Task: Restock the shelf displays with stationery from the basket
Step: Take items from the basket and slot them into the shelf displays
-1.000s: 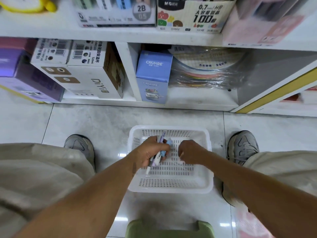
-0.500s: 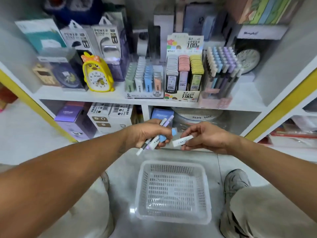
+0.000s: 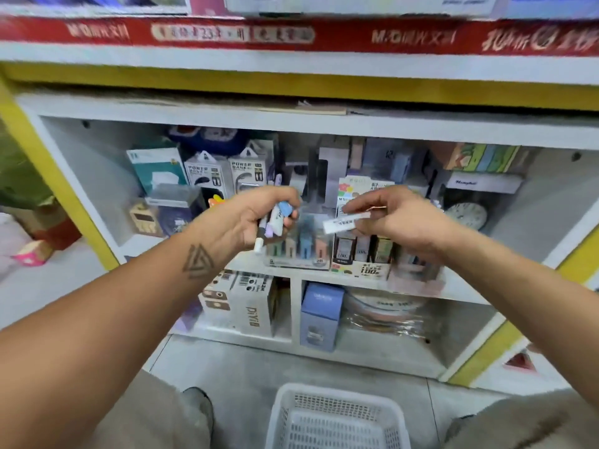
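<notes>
My left hand (image 3: 256, 215) grips a small bunch of pens (image 3: 274, 225) with white, purple and blue ends, raised in front of the middle shelf. My right hand (image 3: 398, 218) pinches a small white labelled tube (image 3: 340, 224) and holds it level just right of the pens. Both hands hover before the counter displays: a clear tray of pastel lead cases (image 3: 299, 249) and a box of lead refills marked 100 (image 3: 366, 257). The white plastic basket (image 3: 337, 419) stands on the floor below, and the part of it in view holds nothing.
The shelf cubby holds power bank boxes (image 3: 233, 176), a clock (image 3: 466, 215) and a pink pen display (image 3: 416, 273). Below sit DIY boxes (image 3: 249, 303) and a blue box (image 3: 321, 314). Yellow shelf posts flank the bay. My knees frame the basket.
Both hands rose from the basket with the pens and the white tube up to the middle shelf. The view tilted upward, so the basket now sits at the bottom edge.
</notes>
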{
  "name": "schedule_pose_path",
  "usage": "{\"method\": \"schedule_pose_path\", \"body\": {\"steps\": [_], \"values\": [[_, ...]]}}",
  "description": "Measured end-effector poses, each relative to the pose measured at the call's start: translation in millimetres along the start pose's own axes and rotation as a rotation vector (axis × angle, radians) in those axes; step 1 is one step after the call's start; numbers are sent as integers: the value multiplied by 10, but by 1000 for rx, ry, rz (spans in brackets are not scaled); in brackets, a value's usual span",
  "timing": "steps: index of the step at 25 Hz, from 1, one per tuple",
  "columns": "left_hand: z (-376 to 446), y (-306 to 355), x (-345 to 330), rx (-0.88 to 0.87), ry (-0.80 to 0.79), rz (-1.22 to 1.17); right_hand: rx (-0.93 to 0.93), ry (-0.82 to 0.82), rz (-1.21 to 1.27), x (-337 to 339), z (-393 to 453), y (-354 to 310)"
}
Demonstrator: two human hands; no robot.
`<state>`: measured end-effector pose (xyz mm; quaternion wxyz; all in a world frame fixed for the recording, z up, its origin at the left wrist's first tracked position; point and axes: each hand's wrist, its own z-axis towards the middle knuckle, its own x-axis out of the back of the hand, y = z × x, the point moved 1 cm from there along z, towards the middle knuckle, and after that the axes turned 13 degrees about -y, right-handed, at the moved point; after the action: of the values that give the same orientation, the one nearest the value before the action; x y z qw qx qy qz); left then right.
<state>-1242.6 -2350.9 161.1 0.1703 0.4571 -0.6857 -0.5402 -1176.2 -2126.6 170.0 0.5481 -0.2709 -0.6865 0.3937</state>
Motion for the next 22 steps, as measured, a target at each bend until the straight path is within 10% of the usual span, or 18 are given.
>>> {"method": "schedule_pose_path", "body": {"steps": [22], "values": [[370,109,412,46,77,-96,31,5,-944,-301,1186,174]]}}
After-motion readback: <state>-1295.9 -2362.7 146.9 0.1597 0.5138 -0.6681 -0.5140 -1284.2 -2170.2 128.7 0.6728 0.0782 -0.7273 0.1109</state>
